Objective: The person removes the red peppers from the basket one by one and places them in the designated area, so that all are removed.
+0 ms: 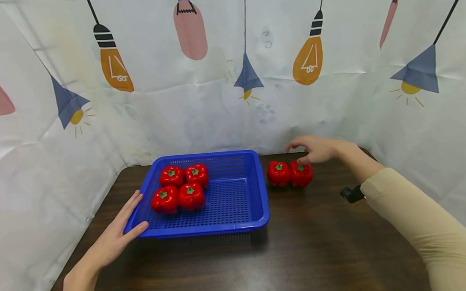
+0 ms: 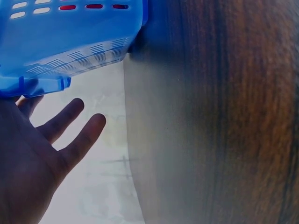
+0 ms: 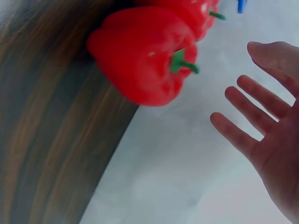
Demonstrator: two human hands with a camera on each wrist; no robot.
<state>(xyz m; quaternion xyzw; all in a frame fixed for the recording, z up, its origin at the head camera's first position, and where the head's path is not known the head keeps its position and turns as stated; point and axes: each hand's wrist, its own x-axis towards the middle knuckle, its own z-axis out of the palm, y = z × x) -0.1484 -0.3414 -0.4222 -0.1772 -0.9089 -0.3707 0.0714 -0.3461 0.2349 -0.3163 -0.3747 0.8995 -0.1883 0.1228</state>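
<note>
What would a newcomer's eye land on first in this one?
Probably the bright blue basket in the middle, with four glossy red peppers toward its left side. Two more peppers sit on the dark table to its right, near the right hand. The left hand touches the basket's left rim.

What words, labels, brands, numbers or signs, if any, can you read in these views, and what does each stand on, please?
None can be read: no lettering or numbers show on the red peppers, the blue basket or the dark tabletop.
The backdrop bears pictures only, such as bulbs and lamps; its palest motifs are too faint to make out.
</note>
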